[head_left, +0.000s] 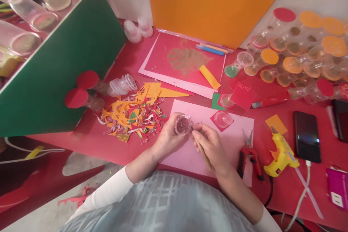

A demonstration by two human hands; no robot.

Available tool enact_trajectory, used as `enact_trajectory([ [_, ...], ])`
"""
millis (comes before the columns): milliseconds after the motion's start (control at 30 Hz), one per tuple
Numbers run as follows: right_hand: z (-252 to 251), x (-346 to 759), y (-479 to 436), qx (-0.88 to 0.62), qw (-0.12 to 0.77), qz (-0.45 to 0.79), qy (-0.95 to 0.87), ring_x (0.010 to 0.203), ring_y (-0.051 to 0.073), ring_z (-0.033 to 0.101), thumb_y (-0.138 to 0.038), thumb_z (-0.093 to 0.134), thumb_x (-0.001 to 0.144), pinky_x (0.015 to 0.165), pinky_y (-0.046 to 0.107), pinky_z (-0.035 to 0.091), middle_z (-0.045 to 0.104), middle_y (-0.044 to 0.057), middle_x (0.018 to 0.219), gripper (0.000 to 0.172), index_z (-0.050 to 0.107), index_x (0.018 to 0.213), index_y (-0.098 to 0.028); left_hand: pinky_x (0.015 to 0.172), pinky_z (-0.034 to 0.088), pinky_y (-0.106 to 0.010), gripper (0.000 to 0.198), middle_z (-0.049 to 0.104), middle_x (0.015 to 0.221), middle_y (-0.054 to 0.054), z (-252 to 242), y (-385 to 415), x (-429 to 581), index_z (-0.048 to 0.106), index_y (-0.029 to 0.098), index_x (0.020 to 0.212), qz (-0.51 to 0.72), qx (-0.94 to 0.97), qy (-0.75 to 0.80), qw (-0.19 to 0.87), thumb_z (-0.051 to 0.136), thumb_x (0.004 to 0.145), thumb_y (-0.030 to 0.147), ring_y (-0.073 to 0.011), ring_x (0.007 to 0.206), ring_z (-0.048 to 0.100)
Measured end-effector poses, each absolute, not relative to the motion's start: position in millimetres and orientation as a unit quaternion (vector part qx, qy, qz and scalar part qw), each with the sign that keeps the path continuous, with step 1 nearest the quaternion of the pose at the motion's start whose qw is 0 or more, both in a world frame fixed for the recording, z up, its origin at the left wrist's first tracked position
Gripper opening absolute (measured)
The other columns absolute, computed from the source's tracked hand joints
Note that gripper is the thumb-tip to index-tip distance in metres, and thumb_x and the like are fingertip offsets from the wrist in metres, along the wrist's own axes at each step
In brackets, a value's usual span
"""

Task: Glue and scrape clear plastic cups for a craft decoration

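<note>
My left hand (170, 134) is closed around a small clear plastic cup (182, 125), its round mouth facing up toward me. My right hand (208, 140) pinches a slim tan-handled tool (203, 155); its dark tip meets the cup's rim on the right side, and I cannot make out what kind of tip it is. Both hands are above a pink sheet (187, 157). Just right of them, a clear cup lid (223, 119) rests on a red paper square (214, 114).
Paper scraps (133, 114) are heaped at left. Pruning shears (249, 156), a yellow glue gun (281, 152) and a phone (307, 136) lie at right. Joined plastic cups (299, 49) are stacked at back right. A green board (62, 69) stands at left, an orange board (212, 3) behind.
</note>
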State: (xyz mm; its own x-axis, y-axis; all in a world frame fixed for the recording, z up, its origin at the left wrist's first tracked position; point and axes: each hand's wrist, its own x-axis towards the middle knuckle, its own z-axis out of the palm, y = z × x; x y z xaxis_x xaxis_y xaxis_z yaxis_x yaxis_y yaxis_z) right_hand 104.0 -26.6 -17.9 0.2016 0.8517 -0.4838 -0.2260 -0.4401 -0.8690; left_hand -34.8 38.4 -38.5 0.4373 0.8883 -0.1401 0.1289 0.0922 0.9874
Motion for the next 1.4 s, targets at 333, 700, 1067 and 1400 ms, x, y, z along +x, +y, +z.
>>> enact_trajectory([
  [333,-18,100,-27,-0.633,0.477,0.56,-0.242,0.039,0.009,0.047,-0.044,0.07,0.076,0.04,0.021,0.037,0.055,-0.007,0.05,0.025,0.06,0.076,-0.021,0.073,0.049,-0.025,0.02,0.064,0.09,-0.001,-33,40,-37,0.057,0.021,0.096,0.281,0.625,0.414,0.599,0.067,0.079,0.022,-0.0147,0.079,0.062],
  [700,-25,101,-30,-0.626,0.474,0.559,-0.265,0.04,0.009,0.047,-0.043,0.065,0.082,0.042,0.02,0.038,0.054,-0.007,0.051,0.024,0.059,0.077,-0.02,0.069,0.048,-0.023,0.018,0.062,0.084,0.001,-31,40,-37,0.054,0.021,0.096,0.268,0.658,0.407,0.575,0.062,0.08,0.022,-0.0122,0.073,0.059],
  [1067,-20,100,-27,-0.648,0.471,0.537,-0.265,0.04,0.01,0.049,-0.045,0.07,0.076,0.04,0.022,0.042,0.055,-0.007,0.051,0.027,0.061,0.079,-0.02,0.064,0.045,-0.021,0.018,0.059,0.081,0.003,-35,38,-35,0.053,0.021,0.094,0.279,0.661,0.411,0.562,0.061,0.078,0.018,-0.0098,0.068,0.056],
  [1400,-20,101,-25,-0.612,0.5,0.569,-0.227,0.042,0.008,0.049,-0.046,0.075,0.075,0.038,0.019,0.042,0.06,-0.004,0.062,0.029,0.064,0.077,-0.019,0.067,0.048,-0.024,0.023,0.062,0.083,0.002,-37,38,-36,0.053,0.022,0.095,0.278,0.628,0.406,0.603,0.063,0.076,0.018,-0.0117,0.069,0.059],
])
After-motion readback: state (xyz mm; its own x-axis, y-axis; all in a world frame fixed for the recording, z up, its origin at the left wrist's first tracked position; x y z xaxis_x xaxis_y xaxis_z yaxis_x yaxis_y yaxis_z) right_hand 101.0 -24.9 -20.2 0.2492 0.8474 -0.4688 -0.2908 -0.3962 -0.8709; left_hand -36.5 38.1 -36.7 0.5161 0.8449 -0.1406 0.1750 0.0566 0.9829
